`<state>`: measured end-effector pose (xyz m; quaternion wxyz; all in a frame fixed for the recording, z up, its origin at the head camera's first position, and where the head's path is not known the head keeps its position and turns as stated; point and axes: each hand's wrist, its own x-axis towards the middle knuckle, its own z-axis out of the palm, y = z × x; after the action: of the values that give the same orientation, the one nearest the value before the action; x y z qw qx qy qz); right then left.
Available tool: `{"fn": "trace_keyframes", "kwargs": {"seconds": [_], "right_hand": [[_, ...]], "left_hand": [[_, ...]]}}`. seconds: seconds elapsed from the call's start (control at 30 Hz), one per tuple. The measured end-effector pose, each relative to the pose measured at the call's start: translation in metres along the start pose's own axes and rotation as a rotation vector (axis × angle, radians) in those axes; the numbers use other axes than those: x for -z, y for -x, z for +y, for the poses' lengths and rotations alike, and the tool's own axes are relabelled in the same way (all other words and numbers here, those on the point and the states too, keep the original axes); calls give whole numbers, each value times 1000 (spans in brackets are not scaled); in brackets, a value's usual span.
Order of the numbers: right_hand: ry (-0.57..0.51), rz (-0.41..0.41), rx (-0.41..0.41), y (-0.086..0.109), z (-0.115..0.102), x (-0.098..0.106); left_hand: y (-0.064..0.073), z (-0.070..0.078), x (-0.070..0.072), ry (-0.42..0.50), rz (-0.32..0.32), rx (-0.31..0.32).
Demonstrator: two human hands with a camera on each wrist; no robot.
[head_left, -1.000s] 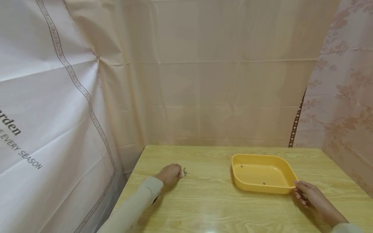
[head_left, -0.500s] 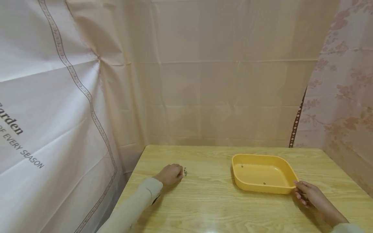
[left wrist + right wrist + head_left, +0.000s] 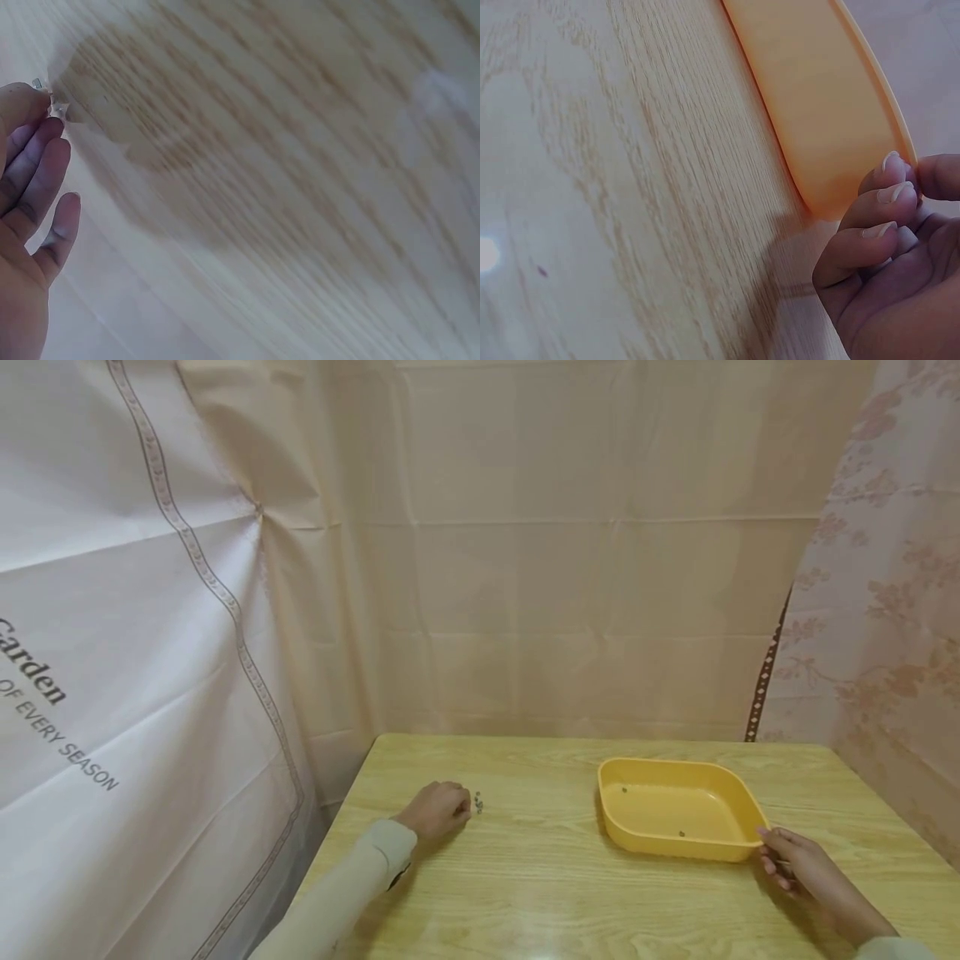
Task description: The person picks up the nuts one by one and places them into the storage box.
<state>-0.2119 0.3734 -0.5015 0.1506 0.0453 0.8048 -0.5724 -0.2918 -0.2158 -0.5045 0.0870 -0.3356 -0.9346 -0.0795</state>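
Observation:
A yellow tray [image 3: 682, 810] stands on the right half of the table, with two small nut-like metal pieces on its floor. My right hand [image 3: 802, 872] pinches its near right corner between thumb and fingers; the other fingers curl below the rim in the right wrist view. At the left, my left hand [image 3: 435, 810] is low over the table, beside a small cluster of metal pieces [image 3: 478, 802]. Thumb and forefinger come together around a shiny metal piece [image 3: 58, 111] in the left wrist view, largely hidden by the fingertips. The remaining fingers are loosely bent.
The wood-grain table [image 3: 525, 877] extends between the two hands and ends at a back edge. Beige cloth [image 3: 570, 568] hangs behind it. Printed cloths hang at the left [image 3: 150, 693] and right [image 3: 892, 610].
Both hands and the tray keep nearly the same places. The view has shifted very slightly; the left fingers remain at the cluster of metal pieces.

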Motion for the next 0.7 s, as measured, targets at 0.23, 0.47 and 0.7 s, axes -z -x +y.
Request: {"fn": "trace_keyframes", "kwargs": {"seconds": [0.23,0.47,0.7], "right_hand": [[4,-2,6,3,-2,-1],[10,12,11,3,-1,-2],[3,14,10,2,-1,-2]], "left_hand": [[-1,0,4,15,-11,33],[-1,3,9,1,-8,31],[0,3,10,8,-3,33]]}}
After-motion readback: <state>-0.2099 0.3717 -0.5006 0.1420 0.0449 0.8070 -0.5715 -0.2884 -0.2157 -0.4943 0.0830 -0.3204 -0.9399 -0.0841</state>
